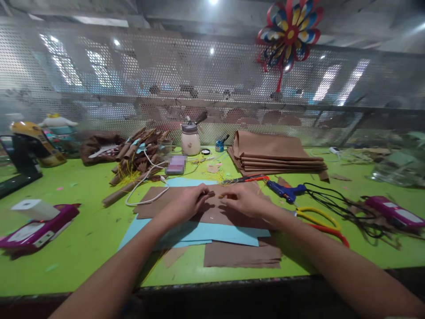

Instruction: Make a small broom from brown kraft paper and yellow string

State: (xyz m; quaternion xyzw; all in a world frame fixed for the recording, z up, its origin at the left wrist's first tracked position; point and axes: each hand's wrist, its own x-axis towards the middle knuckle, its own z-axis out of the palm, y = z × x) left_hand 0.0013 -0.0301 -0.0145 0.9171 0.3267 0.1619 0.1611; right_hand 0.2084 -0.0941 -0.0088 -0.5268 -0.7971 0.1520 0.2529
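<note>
Brown paper [212,218] lies on blue sheets [186,233], beneath the left hand [190,199], which pinches a small scrap [210,194] — the right hand [245,200] curls narrowly nearby, its hold impossible to tell. Loose layers could slip if brushed; the cable [139,204], crossing the paper's left end, could snag and drag it.

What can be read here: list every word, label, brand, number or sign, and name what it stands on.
Nothing is legible, so there is nothing to quote.
Left magenta box: pale panel, any print too blurred.
Right magenta box: pale panel, likewise too blurred.
Pale bottle: small dark mark, too blurred to make out.
Small blue jar: any label too small.
Brown sheet: no lettering visible.
</note>
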